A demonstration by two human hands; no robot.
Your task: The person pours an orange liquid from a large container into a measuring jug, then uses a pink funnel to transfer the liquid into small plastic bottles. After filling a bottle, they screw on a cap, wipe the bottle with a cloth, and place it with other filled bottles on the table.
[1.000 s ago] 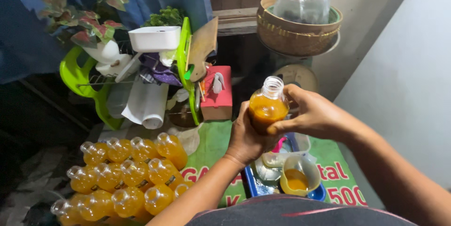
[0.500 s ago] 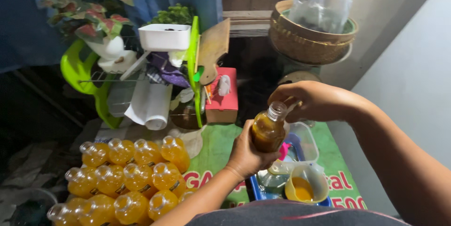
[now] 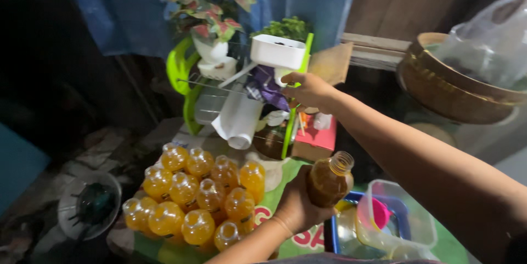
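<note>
Below, a green mat (image 3: 285, 187) bears orange bottles (image 3: 192, 198) beside blue curtain (image 3: 126, 6)

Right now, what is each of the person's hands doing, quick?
Left hand: closed around an uncapped bottle of orange liquid.
Right hand: reaching to the green dish rack, fingers curled; whether it grips anything cannot be told.

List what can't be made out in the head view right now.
- Right hand: whether its fingers hold anything; motion blur, and they curl away against the green dish rack.
- Left hand: its fingers are hidden behind the open bottle.
- Clear container: contents blurred, lower part cut off by the bottom edge.
- Basket: cut off by the right edge, inside covered by a plastic bag.
</note>
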